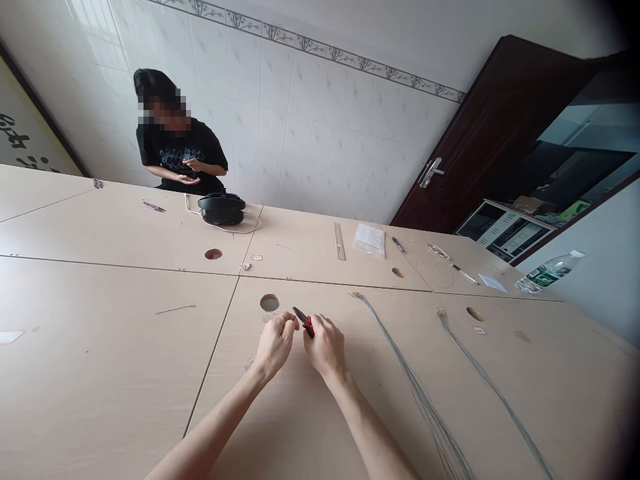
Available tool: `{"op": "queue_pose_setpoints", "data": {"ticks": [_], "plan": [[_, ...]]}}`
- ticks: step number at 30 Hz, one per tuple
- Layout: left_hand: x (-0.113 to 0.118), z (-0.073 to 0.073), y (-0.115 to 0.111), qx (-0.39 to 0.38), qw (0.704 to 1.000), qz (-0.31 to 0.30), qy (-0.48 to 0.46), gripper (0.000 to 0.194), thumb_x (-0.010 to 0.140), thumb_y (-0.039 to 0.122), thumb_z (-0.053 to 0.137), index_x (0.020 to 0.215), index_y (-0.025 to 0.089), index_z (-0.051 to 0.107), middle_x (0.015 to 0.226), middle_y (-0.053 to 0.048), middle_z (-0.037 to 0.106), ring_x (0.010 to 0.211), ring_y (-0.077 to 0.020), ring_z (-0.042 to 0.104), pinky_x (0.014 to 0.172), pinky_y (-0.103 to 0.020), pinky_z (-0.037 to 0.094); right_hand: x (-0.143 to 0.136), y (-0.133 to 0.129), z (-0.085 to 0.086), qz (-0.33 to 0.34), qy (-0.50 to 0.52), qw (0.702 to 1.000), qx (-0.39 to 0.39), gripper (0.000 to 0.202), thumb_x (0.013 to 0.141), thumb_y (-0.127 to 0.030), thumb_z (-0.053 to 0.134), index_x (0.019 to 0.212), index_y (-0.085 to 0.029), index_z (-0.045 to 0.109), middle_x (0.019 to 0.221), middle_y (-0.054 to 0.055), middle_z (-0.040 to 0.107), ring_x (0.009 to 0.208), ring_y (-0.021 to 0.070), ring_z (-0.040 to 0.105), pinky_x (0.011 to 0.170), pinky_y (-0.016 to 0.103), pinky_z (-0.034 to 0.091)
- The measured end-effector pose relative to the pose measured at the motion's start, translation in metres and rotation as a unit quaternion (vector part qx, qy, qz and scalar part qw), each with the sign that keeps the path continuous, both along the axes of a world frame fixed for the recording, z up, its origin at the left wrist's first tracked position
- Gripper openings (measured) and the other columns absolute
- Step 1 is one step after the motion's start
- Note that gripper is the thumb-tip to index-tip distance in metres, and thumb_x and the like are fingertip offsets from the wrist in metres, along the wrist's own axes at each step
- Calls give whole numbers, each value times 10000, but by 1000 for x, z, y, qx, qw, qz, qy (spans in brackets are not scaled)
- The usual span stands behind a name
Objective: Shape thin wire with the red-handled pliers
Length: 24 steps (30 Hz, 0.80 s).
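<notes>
Pliers (309, 326) with red handles sit in the right hand (326, 347), its fingers closed around them, their nose pointing away from the body, toward the far edge of the desk (125, 373). The left hand (275, 341) is beside them, thumb and fingers pinched shut; whether anything is between the fingertips, I cannot tell. To the right, two bundles of wire (415, 383) (493, 385) slant toward the near edge, which is out of view.

With the nose this near the left fingers, a slip or hasty squeeze could nip skin. Anything small dropped here might fall into the round hole (269, 303) just beyond, and a right forearm swinging outward could snag and tangle the nearer bundle.
</notes>
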<state>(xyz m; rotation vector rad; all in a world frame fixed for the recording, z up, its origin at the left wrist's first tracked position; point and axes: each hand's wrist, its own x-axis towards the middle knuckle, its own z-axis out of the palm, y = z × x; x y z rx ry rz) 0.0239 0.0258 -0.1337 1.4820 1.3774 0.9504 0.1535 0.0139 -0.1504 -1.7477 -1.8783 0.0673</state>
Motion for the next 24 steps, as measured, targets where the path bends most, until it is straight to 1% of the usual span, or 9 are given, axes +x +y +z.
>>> {"op": "queue_pose_setpoints", "data": {"ticks": [5, 12, 24], "plan": [[0, 0, -1, -5, 1000, 2, -7, 144, 748, 239, 355, 670, 213, 472, 502, 68, 276, 474, -120, 271, 470, -235, 220, 1, -1, 1, 1, 7, 1000, -10, 163, 802, -60, 538, 824, -187, 639, 794, 25, 683, 737, 163, 608, 611, 237, 326], [0, -1, 0, -7, 1000, 1, -21, 142, 743, 248, 362, 669, 209, 477, 509, 69, 274, 472, -113, 254, 459, -231, 217, 1, 0, 4, 3, 20, 1000, -23, 181, 781, -48, 524, 807, -194, 629, 786, 21, 678, 715, 156, 594, 591, 231, 312], [0, -1, 0, -1, 1000, 2, -29, 159, 725, 276, 364, 664, 201, 491, 513, 64, 281, 487, -114, 264, 476, -234, 230, 3, -1, 7, 12, 42, 998, -43, 201, 755, -45, 490, 761, -204, 613, 743, -3, 651, 647, 133, 547, 551, 223, 269]]}}
